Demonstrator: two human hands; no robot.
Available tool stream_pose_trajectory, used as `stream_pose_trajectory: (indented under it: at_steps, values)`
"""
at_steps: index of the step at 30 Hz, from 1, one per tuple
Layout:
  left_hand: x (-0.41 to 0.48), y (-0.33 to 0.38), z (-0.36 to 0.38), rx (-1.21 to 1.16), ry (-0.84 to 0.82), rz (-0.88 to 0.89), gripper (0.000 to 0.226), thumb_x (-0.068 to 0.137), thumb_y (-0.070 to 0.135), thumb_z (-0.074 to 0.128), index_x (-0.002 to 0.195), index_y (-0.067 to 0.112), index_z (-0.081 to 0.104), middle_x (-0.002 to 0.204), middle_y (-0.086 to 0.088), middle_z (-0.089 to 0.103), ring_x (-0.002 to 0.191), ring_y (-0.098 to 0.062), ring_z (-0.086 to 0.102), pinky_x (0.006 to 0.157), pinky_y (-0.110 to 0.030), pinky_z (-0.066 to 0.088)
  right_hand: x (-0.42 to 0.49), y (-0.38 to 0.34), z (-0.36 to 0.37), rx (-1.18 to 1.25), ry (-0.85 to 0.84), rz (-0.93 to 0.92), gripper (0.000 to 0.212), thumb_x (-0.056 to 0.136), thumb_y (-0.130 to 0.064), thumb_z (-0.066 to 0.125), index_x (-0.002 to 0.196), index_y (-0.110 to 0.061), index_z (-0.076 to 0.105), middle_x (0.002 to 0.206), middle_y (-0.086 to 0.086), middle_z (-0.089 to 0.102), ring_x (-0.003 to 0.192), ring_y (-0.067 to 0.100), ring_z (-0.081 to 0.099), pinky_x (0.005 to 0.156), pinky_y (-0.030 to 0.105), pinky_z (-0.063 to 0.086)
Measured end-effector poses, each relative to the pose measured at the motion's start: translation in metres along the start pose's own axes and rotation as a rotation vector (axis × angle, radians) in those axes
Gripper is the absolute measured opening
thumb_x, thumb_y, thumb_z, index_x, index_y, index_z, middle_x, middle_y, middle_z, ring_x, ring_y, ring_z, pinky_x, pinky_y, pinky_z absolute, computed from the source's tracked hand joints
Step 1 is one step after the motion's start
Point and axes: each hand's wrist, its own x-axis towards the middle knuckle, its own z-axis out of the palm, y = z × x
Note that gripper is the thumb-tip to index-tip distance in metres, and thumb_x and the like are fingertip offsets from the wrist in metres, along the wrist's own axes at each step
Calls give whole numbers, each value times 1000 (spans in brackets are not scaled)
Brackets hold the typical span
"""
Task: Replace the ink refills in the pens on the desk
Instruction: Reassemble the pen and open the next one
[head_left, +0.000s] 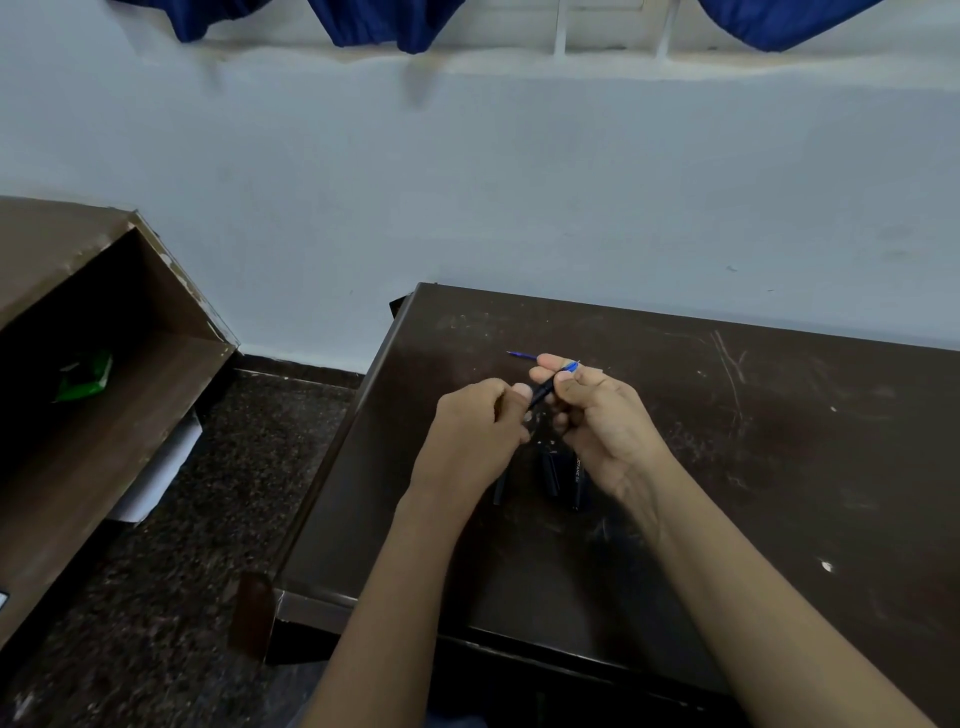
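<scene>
Over the dark brown desk (727, 441), both hands hold one black pen (543, 394) that slants up to the right, with a blue tip showing at its upper end. My right hand (597, 415) pinches its upper part between thumb and fingers. My left hand (478, 431) grips its lower end with curled fingers. A thin blue refill (522, 355) lies on the desk just beyond my fingers. Black pens and pen parts (563, 475) lie on the desk under my hands, partly hidden.
The desk stands against a pale blue wall (519, 197). To the left is a brown open shelf unit (104, 364) with a green packet (85, 375) inside, over a dark speckled floor (208, 519). Blue curtains (384, 21) hang at the top.
</scene>
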Motion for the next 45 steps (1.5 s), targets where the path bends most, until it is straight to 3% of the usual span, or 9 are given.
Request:
stream_pose_trajectory:
  at_steps: [4,10,15,21,26,30,32,38,45]
  values:
    - [0,-1,-2,-20,66,57,15,82,25,70,85,18,57,74,8,58,65,-4,54,55,-2,42,-1,-1,2,22,-8,12,30,96,1,44,96,-13,70,93,-3,75,68,7,54,62,20,41]
    - [-1,1,1,-45,-9,-6,26,98,29,44,75,20,51,78,-1,64,65,-5,62,55,-11,42,-2,-2,1,14,-8,27,31,97,1,42,100,-12,69,95,-3,75,66,6,52,59,19,42]
    - [0,-3,-3,-10,15,74,16,82,19,68,88,21,53,83,1,61,73,-8,58,55,-8,42,-3,-2,2,22,-11,32,32,95,4,41,98,-12,69,94,-2,75,68,7,54,61,20,42]
    - [0,2,0,-89,-37,-4,17,99,20,42,88,16,54,79,-1,65,63,-4,59,51,0,41,-2,-3,2,36,-4,31,32,96,3,40,97,-12,69,94,-2,75,66,7,53,60,20,42]
    - [-1,-1,-2,-26,-14,85,19,80,20,71,92,18,55,88,-1,61,70,-5,54,58,-3,42,-1,0,2,41,-11,37,31,96,2,41,98,-12,69,89,-2,75,67,7,57,62,20,43]
    - [0,1,-2,21,-57,34,5,94,16,51,92,21,53,88,1,62,74,-6,58,57,-10,39,-3,-2,3,35,-10,43,31,96,3,41,101,-10,68,94,-1,74,64,6,53,60,19,42]
    - [-1,3,-1,-9,-79,9,16,99,19,40,95,19,55,84,2,63,70,-4,58,56,-11,40,-3,-2,2,45,-3,45,30,96,2,40,103,-8,68,94,0,74,64,6,53,60,19,42]
    - [-3,3,-5,-7,-44,45,14,85,24,66,95,21,56,87,4,63,74,-4,59,55,-8,40,-2,-1,2,52,-9,56,31,96,2,41,99,-10,69,89,0,74,69,8,58,64,21,43]
    - [-1,6,-2,3,-142,-42,20,99,16,38,92,22,56,76,6,61,65,-2,55,58,-14,37,-3,-4,3,50,-4,45,31,97,3,40,102,-9,68,93,0,73,63,5,54,61,19,41]
